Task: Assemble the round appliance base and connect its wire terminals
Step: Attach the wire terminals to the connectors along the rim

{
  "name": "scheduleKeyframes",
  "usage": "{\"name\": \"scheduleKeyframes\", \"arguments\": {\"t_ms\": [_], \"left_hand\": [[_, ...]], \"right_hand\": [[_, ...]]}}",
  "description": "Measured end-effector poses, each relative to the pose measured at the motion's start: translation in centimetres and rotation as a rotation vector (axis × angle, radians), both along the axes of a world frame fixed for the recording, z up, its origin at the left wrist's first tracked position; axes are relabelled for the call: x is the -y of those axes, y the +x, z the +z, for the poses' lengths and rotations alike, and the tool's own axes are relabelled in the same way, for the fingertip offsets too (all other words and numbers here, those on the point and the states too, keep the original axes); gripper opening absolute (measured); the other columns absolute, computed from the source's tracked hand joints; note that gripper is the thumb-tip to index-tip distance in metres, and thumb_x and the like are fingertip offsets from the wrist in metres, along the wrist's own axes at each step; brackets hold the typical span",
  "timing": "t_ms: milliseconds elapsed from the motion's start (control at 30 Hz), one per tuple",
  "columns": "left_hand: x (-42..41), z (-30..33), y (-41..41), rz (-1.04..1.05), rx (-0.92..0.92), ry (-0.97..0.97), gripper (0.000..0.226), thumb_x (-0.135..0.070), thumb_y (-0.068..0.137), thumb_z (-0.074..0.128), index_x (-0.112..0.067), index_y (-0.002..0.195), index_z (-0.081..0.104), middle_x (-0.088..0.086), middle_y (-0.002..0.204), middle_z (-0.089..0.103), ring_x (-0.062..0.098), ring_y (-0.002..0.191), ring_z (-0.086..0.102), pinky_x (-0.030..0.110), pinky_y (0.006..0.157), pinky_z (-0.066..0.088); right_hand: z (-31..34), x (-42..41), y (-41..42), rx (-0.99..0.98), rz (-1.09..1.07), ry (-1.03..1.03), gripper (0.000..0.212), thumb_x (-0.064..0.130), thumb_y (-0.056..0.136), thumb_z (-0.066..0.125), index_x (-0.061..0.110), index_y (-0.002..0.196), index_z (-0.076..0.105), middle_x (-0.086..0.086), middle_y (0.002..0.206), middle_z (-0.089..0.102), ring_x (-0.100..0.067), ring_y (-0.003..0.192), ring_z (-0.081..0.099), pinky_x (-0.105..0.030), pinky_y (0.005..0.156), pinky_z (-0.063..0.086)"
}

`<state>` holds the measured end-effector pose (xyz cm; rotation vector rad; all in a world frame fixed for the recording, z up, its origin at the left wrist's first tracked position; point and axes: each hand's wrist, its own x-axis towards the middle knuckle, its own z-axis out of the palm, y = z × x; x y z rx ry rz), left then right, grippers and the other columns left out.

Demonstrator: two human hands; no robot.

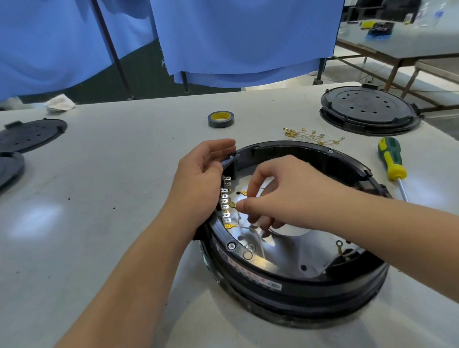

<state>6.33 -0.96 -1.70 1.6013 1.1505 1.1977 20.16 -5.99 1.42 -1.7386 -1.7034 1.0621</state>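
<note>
The round base (295, 250) is set on the tabletop (117, 207), open side up, directly in front of the person and a little to the right of centre. Along its inner left wall a strip of silver tabs (226, 203) is seen, its long axis running from near to far, roughly in line with the left forearm. The left hand (202, 181) is curled over the rim just beside that strip, fingers wrapped on the outer edge, so the base is steadied from the left. The right hand (286, 197) is reached across the opening from the right, and a small brass terminal (233, 204) appears to be pinched between thumb and forefinger, its tip touching or just beside the middle tabs; exact contact cannot be told. A thin wire (249, 227) is trailed from under that hand toward the metal floor of the base. The tabs thus lie to the left of the right hand, and it is judged that the coming push must be made leftward, across the strip's long axis, against the bracing left hand. The right hand is the nearer to the free tabs' faces. Spare terminals (312, 136) are heaped beyond the base, near a screwdriver (391, 161) at the right, with a tape roll (221, 118) farther back.
</note>
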Motion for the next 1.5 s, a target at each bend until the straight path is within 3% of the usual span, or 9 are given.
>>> {"name": "scheduleKeyframes", "arguments": {"t_ms": [167,267,400,600,800,933,1133,1333,1500], "left_hand": [[0.1,0.1,0.1,0.013,0.011,-0.007,0.046,0.011,0.094,0.035,-0.021,0.112,0.064,-0.003,0.117,0.067,0.005,0.114,0.059,0.027,0.105,0.043],[0.1,0.0,0.1,0.015,0.022,-0.019,0.046,0.010,0.094,0.035,-0.021,0.112,0.065,-0.003,0.117,0.067,0.008,0.114,0.060,0.034,0.107,0.043],[0.0,-0.1,0.0,0.014,0.028,-0.023,0.047,0.011,0.093,0.035,-0.021,0.110,0.065,-0.003,0.116,0.068,0.008,0.114,0.061,0.037,0.107,0.043],[-0.1,-0.2,0.0,0.005,0.011,-0.003,0.048,0.010,0.094,0.036,-0.026,0.108,0.064,-0.003,0.116,0.068,0.006,0.115,0.060,0.034,0.108,0.042],[-0.2,-0.2,-0.1,0.000,0.006,-0.008,0.047,0.010,0.094,0.036,-0.024,0.110,0.063,-0.003,0.116,0.068,0.007,0.115,0.059,0.036,0.108,0.042],[-0.1,-0.2,-0.1,-0.004,0.007,-0.011,0.046,0.010,0.095,0.035,-0.022,0.112,0.063,-0.002,0.117,0.067,0.008,0.116,0.059,0.036,0.107,0.042],[-0.1,-0.1,-0.1,-0.002,-0.007,0.002,0.047,0.011,0.094,0.036,-0.023,0.111,0.062,-0.002,0.117,0.067,0.006,0.115,0.059,0.032,0.108,0.042],[-0.1,-0.1,0.0,-0.001,0.005,-0.011,0.048,0.011,0.094,0.036,-0.024,0.111,0.063,-0.001,0.118,0.067,0.009,0.117,0.059,0.036,0.108,0.042],[0.0,-0.1,0.0,0.002,0.014,-0.015,0.047,0.011,0.094,0.035,-0.022,0.113,0.063,-0.001,0.118,0.067,0.008,0.116,0.059,0.035,0.108,0.042]], "right_hand": [[-0.3,-0.4,-0.6,0.235,0.046,0.198,0.009,0.033,0.069,0.073,0.025,0.065,0.070,0.016,0.045,0.059,0.006,0.042,0.053,-0.017,0.048,0.038],[-0.2,-0.6,-0.9,0.292,0.069,0.224,0.008,0.033,0.065,0.073,0.025,0.064,0.071,0.018,0.041,0.053,0.003,0.041,0.049,-0.017,0.047,0.035],[-0.1,-0.4,-1.2,0.354,0.094,0.240,0.009,0.034,0.065,0.072,0.027,0.070,0.072,0.012,0.062,0.063,-0.002,0.056,0.056,-0.019,0.050,0.041],[-0.5,-0.5,-1.0,0.216,0.089,0.131,0.003,0.024,0.072,0.070,0.023,0.071,0.072,0.013,0.047,0.056,0.010,0.039,0.047,-0.005,0.032,0.029],[-0.6,-0.5,-0.5,0.168,0.067,0.083,0.007,0.024,0.073,0.067,0.021,0.067,0.070,0.003,0.065,0.070,-0.002,0.048,0.054,-0.009,0.035,0.036],[-0.4,-0.5,-0.5,0.199,0.117,0.085,0.013,0.023,0.075,0.068,0.024,0.062,0.066,0.014,0.039,0.050,0.005,0.035,0.044,-0.007,0.029,0.024],[-0.3,-0.7,-0.5,0.204,0.182,0.096,0.015,0.021,0.079,0.068,0.027,0.065,0.065,0.021,0.038,0.050,0.011,0.038,0.046,-0.005,0.033,0.027],[-0.3,-0.8,-0.8,0.257,0.211,0.151,0.012,0.021,0.080,0.068,0.029,0.071,0.068,0.009,0.074,0.058,0.006,0.051,0.052,-0.003,0.038,0.031],[-0.6,-0.8,-0.9,0.295,0.205,0.181,0.007,0.027,0.080,0.067,0.032,0.075,0.069,0.007,0.083,0.062,-0.001,0.059,0.051,-0.008,0.040,0.031]]}}
